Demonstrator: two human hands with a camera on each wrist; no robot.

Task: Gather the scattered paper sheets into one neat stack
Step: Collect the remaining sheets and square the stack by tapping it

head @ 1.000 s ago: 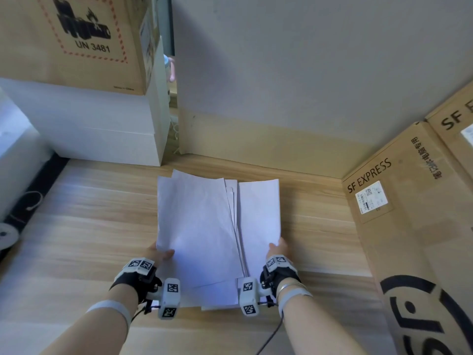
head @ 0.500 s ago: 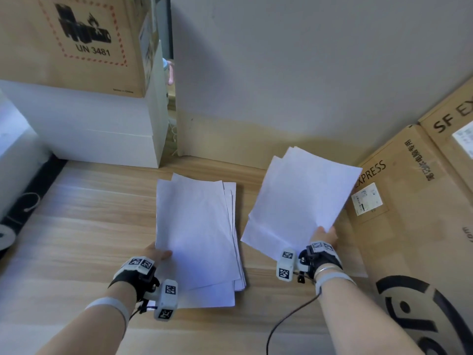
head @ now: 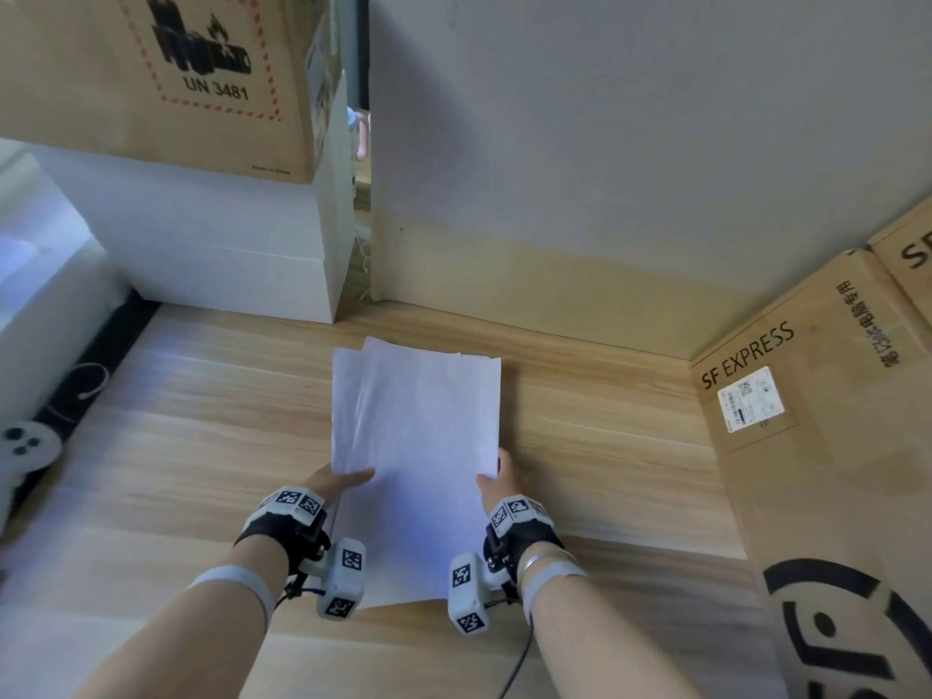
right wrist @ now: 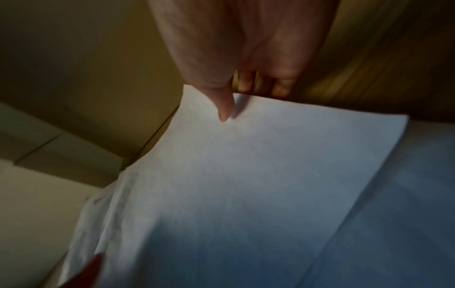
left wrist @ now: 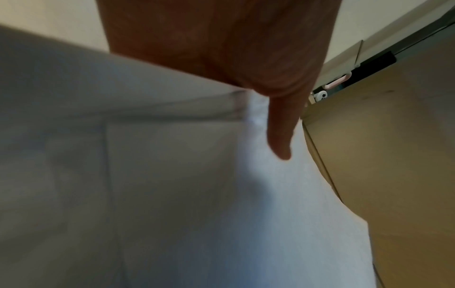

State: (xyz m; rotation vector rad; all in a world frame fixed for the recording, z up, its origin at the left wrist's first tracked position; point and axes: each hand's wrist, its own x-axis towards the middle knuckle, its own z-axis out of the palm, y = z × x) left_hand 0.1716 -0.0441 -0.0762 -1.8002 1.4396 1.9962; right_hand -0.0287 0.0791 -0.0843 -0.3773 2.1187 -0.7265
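Paper sheets (head: 418, 446), plain white, thin and rectangular, lie gathered in one rough stack in the middle of a pale wood-grain surface (head: 201, 446). Far corners do not line up: one sheet's edge peeks out on the left and another at the top right, so the pile looks fanned a little. Left hand (head: 335, 484) grips the stack at its left edge, thumb laid flat on the top sheet and the fingers tucked under; from the left wrist view the thumb (left wrist: 280, 124) presses onto the smooth white paper (left wrist: 246, 194), which bends gently around it. Right hand (head: 497, 484) clamps the right edge the same way; the right wrist view shows its thumb (right wrist: 225, 109) on top of the sheet (right wrist: 246, 175) and curled fingers (right wrist: 246, 83) beneath the edge. Both wrists carry black straps with white blocks printed in black square markers.

Matte brown cardboard box (head: 151, 78) with a black flame print and "UN 3481" in a red dashed frame sits on a smooth white box (head: 201, 254) at the far left. Another cardboard box (head: 807, 446) marked "SF EXPRESS", with a white shipping label, stands at the right, well apart from the stack. Behind runs a grey wall (head: 605, 143) with a beige baseboard. A white game controller (head: 22, 443) with dark buttons lies at the left edge
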